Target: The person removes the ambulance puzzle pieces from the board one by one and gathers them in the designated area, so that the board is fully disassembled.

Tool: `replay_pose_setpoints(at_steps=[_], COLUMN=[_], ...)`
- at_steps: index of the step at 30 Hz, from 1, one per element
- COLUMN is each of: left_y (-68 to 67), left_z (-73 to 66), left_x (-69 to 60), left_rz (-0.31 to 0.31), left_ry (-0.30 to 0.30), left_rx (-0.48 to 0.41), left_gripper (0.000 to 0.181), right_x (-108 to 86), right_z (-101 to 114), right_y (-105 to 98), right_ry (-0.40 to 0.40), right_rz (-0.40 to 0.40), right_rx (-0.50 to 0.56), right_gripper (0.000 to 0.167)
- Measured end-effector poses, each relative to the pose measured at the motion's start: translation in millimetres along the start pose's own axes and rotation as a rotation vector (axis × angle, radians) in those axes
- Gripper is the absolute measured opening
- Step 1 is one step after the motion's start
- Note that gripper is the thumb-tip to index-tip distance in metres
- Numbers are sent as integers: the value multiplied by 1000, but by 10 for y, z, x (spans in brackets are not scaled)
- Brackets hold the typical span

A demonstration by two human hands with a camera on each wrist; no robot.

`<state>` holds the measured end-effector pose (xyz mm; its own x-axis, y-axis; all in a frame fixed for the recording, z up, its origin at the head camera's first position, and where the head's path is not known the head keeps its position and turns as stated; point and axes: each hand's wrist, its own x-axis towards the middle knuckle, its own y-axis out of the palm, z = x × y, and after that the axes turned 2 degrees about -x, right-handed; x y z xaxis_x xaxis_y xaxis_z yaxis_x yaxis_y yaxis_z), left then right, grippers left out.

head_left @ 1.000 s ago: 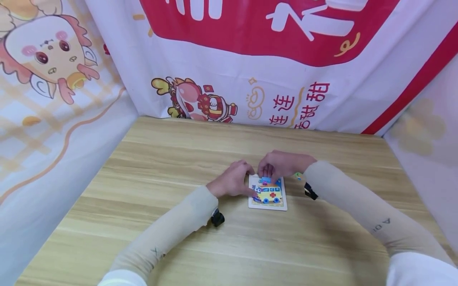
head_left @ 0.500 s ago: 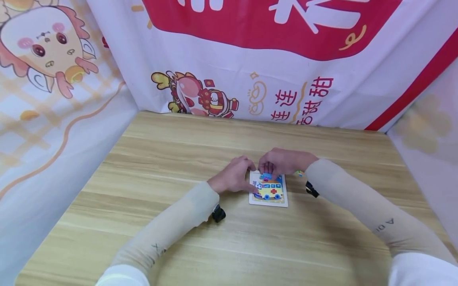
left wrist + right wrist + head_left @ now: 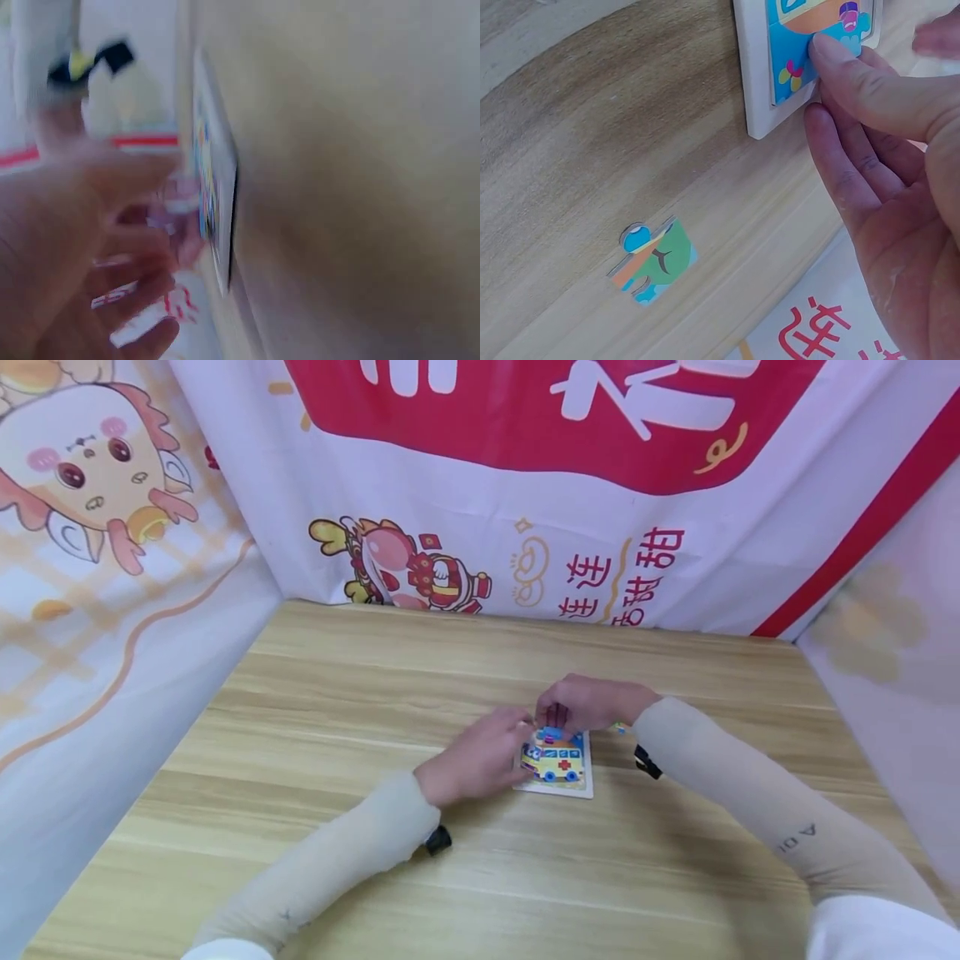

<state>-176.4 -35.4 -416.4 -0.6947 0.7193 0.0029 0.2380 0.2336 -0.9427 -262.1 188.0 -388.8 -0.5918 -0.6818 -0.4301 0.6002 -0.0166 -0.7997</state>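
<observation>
A small picture puzzle (image 3: 553,790) in a white frame lies on the table, with a yellow ambulance on it. At its far edge is my right hand (image 3: 588,702), bent over the top of the picture. In the right wrist view the right thumb (image 3: 838,54) lies on a blue puzzle piece (image 3: 786,84), and the other fingers curl behind the frame's edge. My left hand (image 3: 480,756) is at the puzzle's left side, blurred, its fingers spread and holding nothing in the left wrist view. Whether it touches the frame I cannot tell.
A loose puzzle piece (image 3: 660,261), green, orange and blue, lies on the wooden table (image 3: 360,693) right of the frame, partly hidden by my right arm in the head view. Printed cloth (image 3: 465,485) hangs behind the table and along both sides.
My left hand has drawn slightly left and toward me from the puzzle's left edge, its thumb no longer reaching as far over the picture. The right hand stays at the far edge.
</observation>
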Motion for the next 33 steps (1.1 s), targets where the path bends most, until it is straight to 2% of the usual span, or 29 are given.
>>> replay_pose_setpoints(at_steps=[3, 6, 9, 15, 20, 25, 33], left_y=[36, 92, 147, 213, 207, 176, 177], left_z=[-160, -273, -338, -386, -433, -451, -444], left_x=[-171, -246, -252, -242, -226, -203, -201], left_rz=[86, 168, 201, 244, 259, 282, 305], left_ry=[109, 145, 142, 89, 67, 60, 34], left_rx=[145, 214, 223, 196, 185, 160, 140], left_gripper=[78, 82, 81, 79, 84, 85, 82], right_x=[-12, -24, -27, -23, -20, -16, 41], right_z=[-1, -18, -37, -16, -7, 2, 2], right_y=[-13, -24, -9, 20, 1, -21, -22], right_ry=[1, 10, 6, -2, 10, 26, 10], right_rz=[-2, -3, -6, -19, -27, -1, 46], right_rx=[-1, -2, -3, 16, 32, 14, 9], right_gripper=[32, 31, 31, 31, 28, 26, 28])
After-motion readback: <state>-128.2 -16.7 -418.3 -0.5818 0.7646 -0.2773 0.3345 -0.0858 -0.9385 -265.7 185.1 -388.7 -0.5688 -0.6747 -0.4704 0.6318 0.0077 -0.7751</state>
